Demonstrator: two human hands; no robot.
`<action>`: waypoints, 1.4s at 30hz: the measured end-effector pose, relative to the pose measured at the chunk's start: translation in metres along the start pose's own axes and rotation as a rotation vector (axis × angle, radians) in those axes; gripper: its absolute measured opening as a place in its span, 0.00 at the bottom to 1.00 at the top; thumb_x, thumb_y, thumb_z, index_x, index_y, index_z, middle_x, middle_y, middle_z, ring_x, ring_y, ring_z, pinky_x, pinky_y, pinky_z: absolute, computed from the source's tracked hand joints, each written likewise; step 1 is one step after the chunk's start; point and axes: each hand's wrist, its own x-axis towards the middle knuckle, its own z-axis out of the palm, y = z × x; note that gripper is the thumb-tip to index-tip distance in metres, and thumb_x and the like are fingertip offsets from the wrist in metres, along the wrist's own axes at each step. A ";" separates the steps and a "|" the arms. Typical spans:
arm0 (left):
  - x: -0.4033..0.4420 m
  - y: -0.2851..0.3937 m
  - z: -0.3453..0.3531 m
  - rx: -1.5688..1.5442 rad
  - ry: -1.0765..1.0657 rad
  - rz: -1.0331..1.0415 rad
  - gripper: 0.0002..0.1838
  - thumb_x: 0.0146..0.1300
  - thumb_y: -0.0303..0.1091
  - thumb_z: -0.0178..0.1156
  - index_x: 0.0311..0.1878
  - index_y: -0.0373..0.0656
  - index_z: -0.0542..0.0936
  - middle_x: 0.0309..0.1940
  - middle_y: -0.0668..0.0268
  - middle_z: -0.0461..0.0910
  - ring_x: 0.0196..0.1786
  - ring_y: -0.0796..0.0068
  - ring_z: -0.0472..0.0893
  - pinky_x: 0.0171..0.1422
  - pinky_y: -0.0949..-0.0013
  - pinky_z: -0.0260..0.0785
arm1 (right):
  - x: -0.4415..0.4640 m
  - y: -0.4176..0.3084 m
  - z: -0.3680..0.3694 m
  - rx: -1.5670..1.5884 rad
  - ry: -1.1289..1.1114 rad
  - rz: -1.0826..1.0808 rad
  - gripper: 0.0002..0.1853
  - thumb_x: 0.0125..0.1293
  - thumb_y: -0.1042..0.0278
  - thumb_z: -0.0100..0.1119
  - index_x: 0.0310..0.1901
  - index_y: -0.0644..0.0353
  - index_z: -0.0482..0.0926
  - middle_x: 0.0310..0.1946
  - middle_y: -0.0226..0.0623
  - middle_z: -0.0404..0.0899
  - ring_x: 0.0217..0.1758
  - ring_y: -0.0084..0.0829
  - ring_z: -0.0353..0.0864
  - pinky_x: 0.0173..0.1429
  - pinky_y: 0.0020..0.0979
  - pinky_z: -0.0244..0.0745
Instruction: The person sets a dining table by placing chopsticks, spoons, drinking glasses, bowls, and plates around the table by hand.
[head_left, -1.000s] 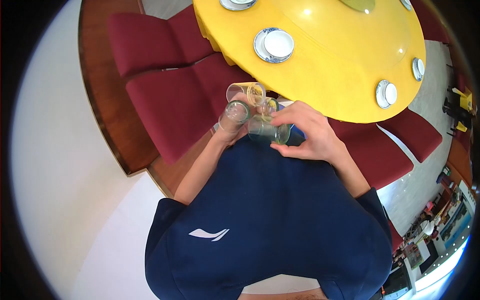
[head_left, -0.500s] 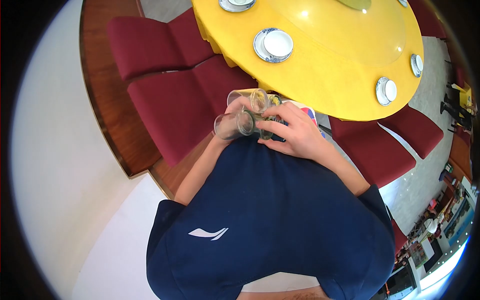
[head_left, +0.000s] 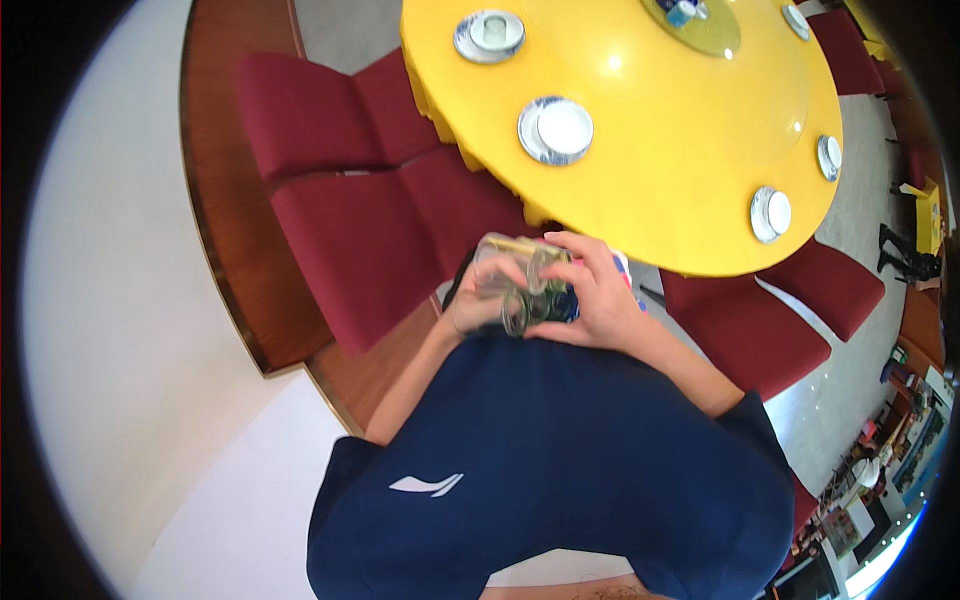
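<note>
Several clear drinking glasses [head_left: 515,257] are bunched together in front of my chest, lying on their sides and touching one another. From the left, my left hand [head_left: 480,299] is wrapped round them, with its fingers visible through the glass. My right hand [head_left: 596,300] grips the cluster from the right, fingers over the top and thumb below. A greenish glass rim [head_left: 515,312] faces down near the shirt. Motion blur and overlap hide where one glass ends and another begins.
Ahead stands a round table with a yellow cloth [head_left: 640,190], bearing white bowls on saucers such as one bowl [head_left: 565,128]. Dark red chairs [head_left: 350,240] flank it. A white wall [head_left: 110,300] is at the left. Dark legs of a person [head_left: 900,255] show at the far right.
The view has tilted, so the table and hands appear lower. My right hand has moved in from the right and closed around the glasses, which are now packed closer together.
</note>
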 end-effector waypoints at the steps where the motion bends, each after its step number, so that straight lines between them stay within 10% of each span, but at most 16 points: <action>1: -0.004 0.001 0.002 -0.045 0.021 -0.057 0.13 0.56 0.33 0.69 0.40 0.45 0.76 0.59 0.62 0.72 0.58 0.71 0.73 0.62 0.67 0.65 | 0.001 0.000 -0.002 0.024 -0.020 0.011 0.37 0.42 0.54 0.78 0.53 0.56 0.69 0.63 0.52 0.63 0.61 0.51 0.68 0.62 0.44 0.66; 9: -0.021 0.012 0.017 0.094 0.116 -0.005 0.11 0.53 0.24 0.68 0.38 0.43 0.77 0.46 0.64 0.79 0.50 0.74 0.77 0.56 0.68 0.68 | 0.048 0.040 -0.036 0.296 -0.110 -0.009 0.29 0.55 0.60 0.69 0.57 0.58 0.69 0.60 0.46 0.68 0.61 0.45 0.69 0.63 0.40 0.66; 15: -0.054 -0.008 0.032 0.218 0.286 -0.043 0.13 0.49 0.25 0.71 0.38 0.42 0.78 0.45 0.64 0.79 0.50 0.72 0.78 0.57 0.69 0.67 | 0.204 0.226 0.015 -0.070 0.234 0.214 0.23 0.58 0.64 0.63 0.54 0.58 0.70 0.48 0.47 0.71 0.47 0.44 0.77 0.52 0.39 0.74; 23: -0.031 -0.022 0.048 0.281 0.366 0.075 0.14 0.55 0.31 0.70 0.42 0.41 0.77 0.47 0.62 0.77 0.52 0.68 0.75 0.59 0.64 0.65 | 0.315 0.371 0.082 -0.499 -0.089 0.575 0.36 0.53 0.50 0.68 0.64 0.43 0.66 0.56 0.50 0.67 0.53 0.50 0.77 0.53 0.44 0.77; 35: -0.067 -0.052 0.083 0.143 0.566 0.035 0.13 0.54 0.30 0.69 0.42 0.39 0.78 0.46 0.62 0.77 0.51 0.69 0.76 0.59 0.64 0.64 | 0.307 0.367 0.067 -0.363 0.097 0.431 0.20 0.59 0.60 0.62 0.52 0.51 0.73 0.47 0.50 0.72 0.45 0.49 0.79 0.45 0.44 0.76; 42: -0.069 -0.029 0.053 0.116 0.347 -0.034 0.14 0.53 0.30 0.68 0.42 0.39 0.79 0.44 0.63 0.78 0.49 0.71 0.77 0.58 0.68 0.65 | 0.103 0.213 0.018 0.659 0.366 0.716 0.19 0.70 0.49 0.42 0.36 0.56 0.76 0.20 0.27 0.71 0.17 0.19 0.65 0.18 0.25 0.57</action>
